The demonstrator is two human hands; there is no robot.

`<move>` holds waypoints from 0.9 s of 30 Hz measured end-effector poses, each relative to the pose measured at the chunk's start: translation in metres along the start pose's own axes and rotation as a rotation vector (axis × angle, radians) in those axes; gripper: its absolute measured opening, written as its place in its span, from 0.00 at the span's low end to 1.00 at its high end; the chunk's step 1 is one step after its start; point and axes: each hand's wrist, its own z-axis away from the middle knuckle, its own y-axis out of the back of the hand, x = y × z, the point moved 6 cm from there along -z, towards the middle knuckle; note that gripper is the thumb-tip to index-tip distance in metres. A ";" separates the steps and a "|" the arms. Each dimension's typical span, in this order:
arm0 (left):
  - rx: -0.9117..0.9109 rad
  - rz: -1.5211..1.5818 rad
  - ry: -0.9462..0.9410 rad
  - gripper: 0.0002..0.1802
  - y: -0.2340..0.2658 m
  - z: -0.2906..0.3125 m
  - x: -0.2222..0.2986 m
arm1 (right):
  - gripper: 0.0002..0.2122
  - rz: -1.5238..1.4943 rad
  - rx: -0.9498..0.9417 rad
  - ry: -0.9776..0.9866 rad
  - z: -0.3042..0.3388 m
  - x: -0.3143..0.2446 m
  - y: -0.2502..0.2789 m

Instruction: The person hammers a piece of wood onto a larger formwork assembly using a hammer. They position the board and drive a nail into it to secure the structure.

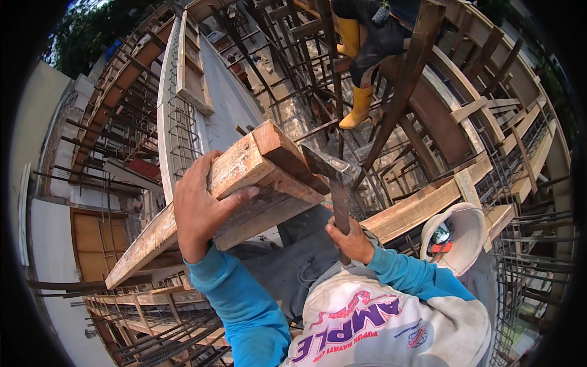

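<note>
My left hand (205,208) wraps over the edge of a long, worn timber formwork panel (241,164), thumb on one side and fingers on the other. The panel slopes down toward the lower left, and a crosswise wooden block sits at its upper right end. A claw hammer (340,205) stands upright in my right hand (353,240), its fingers closed around the handle. The hammer's head is at that block end of the panel; whether it touches the wood I cannot tell.
A white bucket (474,235) stands at my right beside a wooden beam (416,211). Ahead, a person in yellow boots (361,105) is on the framework, past a slanted dark post (406,79). Steel bar cages (180,122) run along the left; loose rebar (165,324) lies lower left.
</note>
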 end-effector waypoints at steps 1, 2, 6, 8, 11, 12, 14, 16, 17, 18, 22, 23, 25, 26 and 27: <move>0.001 -0.001 -0.007 0.47 0.000 0.000 0.000 | 0.08 -0.014 0.012 0.031 0.000 -0.003 0.000; 0.001 -0.004 -0.007 0.47 0.001 0.001 0.000 | 0.08 -0.027 0.023 0.062 0.000 -0.006 -0.001; 0.015 -0.035 -0.022 0.47 0.002 0.005 0.003 | 0.07 -0.015 -0.001 0.042 0.001 0.000 -0.001; 0.017 -0.040 -0.024 0.47 0.002 0.007 0.005 | 0.07 -0.029 0.009 0.024 0.003 0.007 -0.001; 0.028 -0.034 -0.025 0.47 0.002 0.009 0.006 | 0.07 -0.066 0.000 -0.012 0.004 0.011 -0.002; 0.025 -0.019 -0.015 0.47 0.002 0.008 0.005 | 0.07 -0.069 -0.002 -0.001 0.002 0.012 -0.003; 0.033 -0.010 -0.004 0.47 0.005 0.010 0.004 | 0.08 -0.124 0.009 -0.018 0.002 0.018 -0.005; 0.036 -0.043 0.000 0.46 0.004 0.010 0.004 | 0.08 -0.142 0.006 -0.018 0.001 0.020 -0.006; 0.045 -0.060 0.007 0.46 0.004 0.014 0.002 | 0.08 -0.156 0.000 -0.037 0.002 0.021 -0.007; 0.046 -0.073 0.007 0.46 0.004 0.016 0.001 | 0.08 -0.154 -0.005 -0.044 0.002 0.022 -0.008; 0.036 -0.051 -0.034 0.47 -0.002 0.011 0.010 | 0.09 -0.146 0.039 0.058 0.002 0.024 0.001; 0.052 -0.057 -0.054 0.47 0.001 0.007 0.014 | 0.09 -0.095 0.062 0.127 -0.004 0.023 0.004; 0.046 -0.072 -0.011 0.47 0.004 0.012 0.013 | 0.08 -0.153 0.033 0.078 0.002 0.021 -0.002; 0.058 -0.072 -0.019 0.48 0.003 0.014 0.010 | 0.08 -0.222 0.012 -0.008 0.006 0.016 -0.005; 0.029 -0.068 -0.002 0.48 0.000 0.014 0.006 | 0.08 -0.227 0.014 -0.042 0.005 0.020 -0.007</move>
